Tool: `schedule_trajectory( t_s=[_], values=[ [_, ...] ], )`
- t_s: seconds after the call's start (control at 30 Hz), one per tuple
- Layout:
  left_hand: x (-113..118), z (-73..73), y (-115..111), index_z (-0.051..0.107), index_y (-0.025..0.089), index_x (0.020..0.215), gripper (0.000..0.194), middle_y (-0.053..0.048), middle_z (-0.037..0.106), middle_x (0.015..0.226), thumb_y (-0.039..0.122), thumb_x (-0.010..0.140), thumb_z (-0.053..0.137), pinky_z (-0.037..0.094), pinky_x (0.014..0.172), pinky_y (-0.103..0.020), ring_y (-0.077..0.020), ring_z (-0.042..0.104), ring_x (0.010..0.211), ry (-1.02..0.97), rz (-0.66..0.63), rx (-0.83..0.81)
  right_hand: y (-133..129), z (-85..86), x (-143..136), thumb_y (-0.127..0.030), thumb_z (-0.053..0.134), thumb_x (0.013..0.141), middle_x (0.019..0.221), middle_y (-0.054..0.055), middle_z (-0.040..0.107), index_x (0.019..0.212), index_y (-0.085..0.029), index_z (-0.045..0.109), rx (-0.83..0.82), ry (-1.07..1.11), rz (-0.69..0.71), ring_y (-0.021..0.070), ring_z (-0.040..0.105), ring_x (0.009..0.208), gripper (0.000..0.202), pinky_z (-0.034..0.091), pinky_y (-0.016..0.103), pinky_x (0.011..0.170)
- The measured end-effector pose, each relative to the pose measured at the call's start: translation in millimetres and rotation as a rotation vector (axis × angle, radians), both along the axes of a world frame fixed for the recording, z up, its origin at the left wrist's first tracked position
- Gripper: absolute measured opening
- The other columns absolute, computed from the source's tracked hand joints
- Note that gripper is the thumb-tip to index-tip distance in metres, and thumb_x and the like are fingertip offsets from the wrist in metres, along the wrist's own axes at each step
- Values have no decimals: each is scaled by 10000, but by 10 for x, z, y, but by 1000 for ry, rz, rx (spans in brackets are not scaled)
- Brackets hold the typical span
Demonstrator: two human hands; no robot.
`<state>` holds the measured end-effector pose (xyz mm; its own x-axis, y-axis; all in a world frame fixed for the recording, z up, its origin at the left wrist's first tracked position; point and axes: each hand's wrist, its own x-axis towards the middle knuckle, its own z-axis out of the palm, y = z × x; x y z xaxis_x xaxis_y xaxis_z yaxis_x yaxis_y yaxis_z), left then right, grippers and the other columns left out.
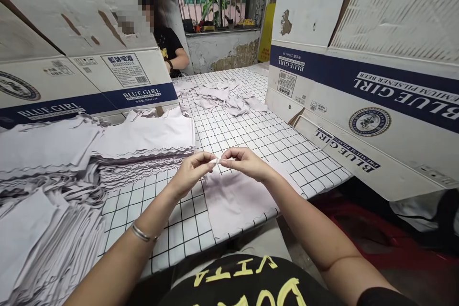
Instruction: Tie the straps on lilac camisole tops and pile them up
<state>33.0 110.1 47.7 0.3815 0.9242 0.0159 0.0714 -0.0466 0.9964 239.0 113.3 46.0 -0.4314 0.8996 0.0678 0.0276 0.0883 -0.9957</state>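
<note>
Over the table, my left hand [194, 171] is closed in a pinch, thumb against forefinger. Close to its fingertips, my right hand [244, 161] pinches in the same way. Between them is a small white strip of fabric [217, 160], mostly covered by the fingers. Below the hands a pale pink fabric piece [240, 196] lies flat at the table's near edge. Whether the strip belongs to this piece cannot be made out. To the left of my left hand rises a stack of pale cut fabric pieces [150, 136] with wavy edges.
A grid-patterned tablecloth [229, 134] covers the table. Loose fabric pieces [229, 98] lie toward the far side. More fabric bundles [39, 239] fill the near left. Large cardboard boxes stand left [86, 67] and right [358, 67]. Behind the left box sits another person [172, 50].
</note>
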Motion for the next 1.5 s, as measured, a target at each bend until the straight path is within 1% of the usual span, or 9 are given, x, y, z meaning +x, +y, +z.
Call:
schedule_trajectory(
  t_s=[0.37, 0.67, 0.8, 0.93, 1.13, 1.23, 1.37, 1.43, 1.5],
  values=[
    [47, 3, -34, 673, 169, 787, 218, -8, 599, 715, 387, 784, 675, 400, 585, -243, -111, 489, 627, 111, 97, 169, -44, 26, -62, -394, 691, 767, 864, 25, 642, 832, -188, 661, 36, -33, -117, 126, 528, 684, 218, 402, 270, 610],
    [99, 84, -128, 640, 177, 715, 122, -12, 565, 681, 218, 808, 573, 385, 597, -251, -129, 509, 649, 389, 171, 537, -78, 23, -118, -233, 605, 810, 767, 5, 631, 780, -219, 621, 477, -292, -231, 157, 537, 748, 37, 395, 298, 686],
    [92, 115, -101, 635, 180, 681, 126, 0, 534, 642, 203, 784, 566, 372, 564, -243, -125, 498, 616, 392, 139, 493, -50, 48, -122, -200, 589, 805, 737, 5, 621, 769, -226, 604, 585, -309, -211, 166, 534, 749, 47, 401, 316, 722],
    [92, 105, -57, 627, 177, 647, 122, 7, 542, 629, 190, 751, 564, 365, 551, -236, -116, 488, 594, 374, 133, 450, -57, 69, -167, -234, 576, 812, 782, 9, 627, 764, -213, 596, 425, -271, -216, 154, 539, 746, 57, 387, 282, 637],
    [179, -135, -7, 558, 165, 532, 188, 28, 513, 540, 242, 698, 601, 341, 506, -229, -108, 458, 534, 338, 89, 270, -5, 78, -284, -279, 567, 813, 824, 21, 641, 791, -203, 609, 404, -202, -78, 160, 564, 776, 90, 440, 293, 709],
    [172, -150, 91, 664, 156, 643, 162, -2, 622, 614, 310, 691, 666, 413, 573, -260, -133, 533, 588, 230, 152, 89, 392, 41, -25, -348, 506, 849, 945, 73, 649, 891, -194, 624, 382, -280, -412, 208, 569, 891, 199, 448, 345, 791],
    [107, 128, 404, 726, 161, 774, 269, -82, 716, 864, 381, 629, 782, 457, 704, -308, -187, 612, 789, 14, 234, 14, 952, 25, 514, -372, 660, 737, 1229, 185, 536, 1077, -146, 590, 231, -642, -935, 340, 436, 1178, 415, 358, 484, 946],
    [105, 286, 596, 735, 171, 804, 294, -99, 717, 958, 356, 592, 819, 449, 714, -311, -193, 612, 836, -31, 229, -1, 1007, 29, 601, -380, 706, 696, 1285, 192, 494, 1127, -154, 565, 260, -648, -980, 339, 417, 1197, 506, 343, 499, 961],
    [143, 383, 765, 733, 181, 824, 304, -91, 716, 963, 340, 584, 828, 432, 684, -299, -172, 604, 796, -78, 253, -28, 884, 5, 513, -423, 674, 731, 1150, 150, 582, 1059, -173, 593, 206, -462, -764, 278, 523, 1049, 421, 420, 439, 875]
  ],
)
